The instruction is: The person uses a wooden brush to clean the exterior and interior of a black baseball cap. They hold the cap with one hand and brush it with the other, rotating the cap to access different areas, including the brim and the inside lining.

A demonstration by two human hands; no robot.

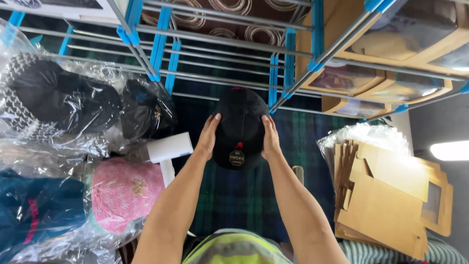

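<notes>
- Black cap [240, 128], with a round sticker on its brim and a small red mark above it, was held flat between both hands over a dark plaid cloth [234, 195], brim toward the wearer.
- Left hand [208, 136] pressed its open palm and straight fingers against the cap's left side, grasping it from that edge.
- Right hand [269, 138] did the same on the cap's right side, so the cap was clamped between the two palms.
- A white handheld device [165, 150] lay just left of the left wrist.
- Beside it rested a pink patterned hat [124, 193] in clear plastic, with a dark blue bagged item [36, 208] further left.
- More dark hats in plastic bags [63, 100] were piled at the upper left.
- A rack of grey metal rods with blue joints [220, 54] stood beyond the cap.
- Brown window boxes [391, 58] sat on the rack's shelves at the upper right.
- A stack of flat folded cardboard boxes [386, 195] lay to the right, well apart from the right forearm.
</notes>
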